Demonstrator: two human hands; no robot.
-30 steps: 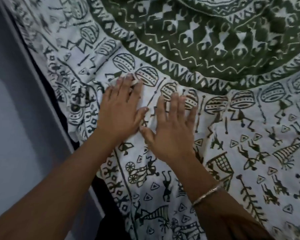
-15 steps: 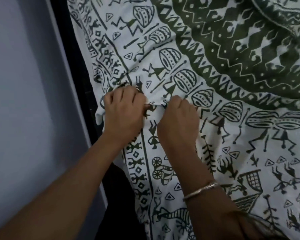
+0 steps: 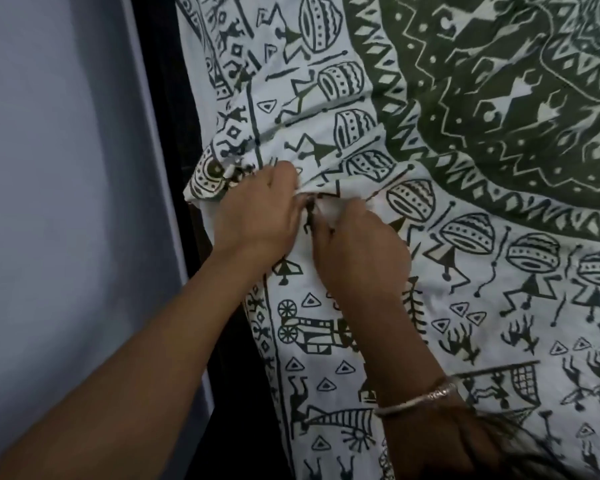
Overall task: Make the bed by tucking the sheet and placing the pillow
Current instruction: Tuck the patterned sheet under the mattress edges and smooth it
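Where the sheet point(image 3: 465, 306) lies: on the bed point(image 3: 160, 81), edge bunched by the wall point(image 3: 49, 168).
Left hand point(image 3: 257, 216): grips a fold.
Right hand point(image 3: 357, 251): pinches it too.
Good tuck: pull flat, then push the edge down.

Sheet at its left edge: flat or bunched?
Bunched. The left hand and right hand grip a gathered fold of the sheet; creases fan out from it.
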